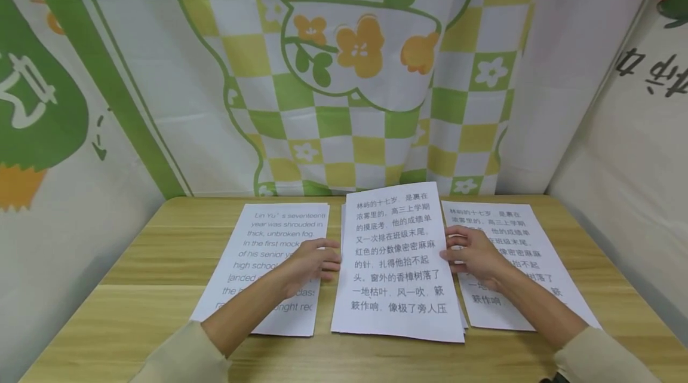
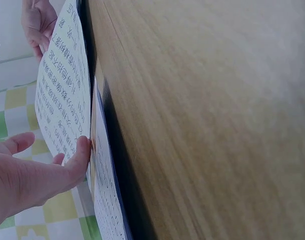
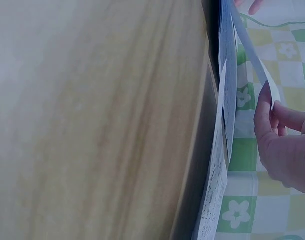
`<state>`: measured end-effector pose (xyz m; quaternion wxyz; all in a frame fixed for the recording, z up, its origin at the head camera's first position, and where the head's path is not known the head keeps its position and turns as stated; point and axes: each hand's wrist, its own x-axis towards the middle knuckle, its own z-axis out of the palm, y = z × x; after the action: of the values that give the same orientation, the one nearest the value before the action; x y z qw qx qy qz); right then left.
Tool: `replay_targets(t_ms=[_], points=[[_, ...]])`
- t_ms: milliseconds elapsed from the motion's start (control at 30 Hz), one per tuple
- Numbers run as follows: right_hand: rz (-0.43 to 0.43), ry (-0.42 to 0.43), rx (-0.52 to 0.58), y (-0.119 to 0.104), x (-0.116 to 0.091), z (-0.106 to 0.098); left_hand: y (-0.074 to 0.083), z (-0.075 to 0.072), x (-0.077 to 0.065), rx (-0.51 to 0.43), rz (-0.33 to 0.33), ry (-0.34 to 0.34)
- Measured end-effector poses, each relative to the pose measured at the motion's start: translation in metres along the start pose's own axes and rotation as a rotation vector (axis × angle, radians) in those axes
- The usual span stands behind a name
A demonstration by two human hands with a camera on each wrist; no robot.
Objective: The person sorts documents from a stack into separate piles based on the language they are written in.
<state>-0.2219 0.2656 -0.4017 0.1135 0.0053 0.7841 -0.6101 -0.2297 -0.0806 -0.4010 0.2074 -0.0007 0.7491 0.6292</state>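
Observation:
In the middle of the table, a sheet of paper printed with large Chinese text is partly lifted, its far end tilted up over the pages beneath. My right hand pinches its right edge between thumb and fingers, as the right wrist view shows with the hand and the raised sheet. On the other side my left hand has its fingers extended, fingertips right at the sheet's left edge. In the left wrist view, that hand's thumb stands apart from the fingers.
To the left lies a stack of English-printed paper, partly under my left forearm. A stack with Chinese text lies to the right, under my right forearm. Behind the wooden table hangs a checkered, flowered curtain.

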Motion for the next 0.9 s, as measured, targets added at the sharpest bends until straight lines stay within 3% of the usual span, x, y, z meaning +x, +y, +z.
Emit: replay_targets(t_ms=[400,667,900], points=[[-0.102,-0.089,0.073,-0.008,-0.008,-0.001,0.003,0.001,0.003,0.026,-0.032,0.045],[-0.030,-0.019,0.051,-0.002,-0.009,0.001,-0.001,0.004,0.002,-0.033,0.001,0.089],[0.020,-0.037,0.063,0.005,-0.012,0.001,-0.003,0.006,0.003,-0.069,0.027,0.094]])
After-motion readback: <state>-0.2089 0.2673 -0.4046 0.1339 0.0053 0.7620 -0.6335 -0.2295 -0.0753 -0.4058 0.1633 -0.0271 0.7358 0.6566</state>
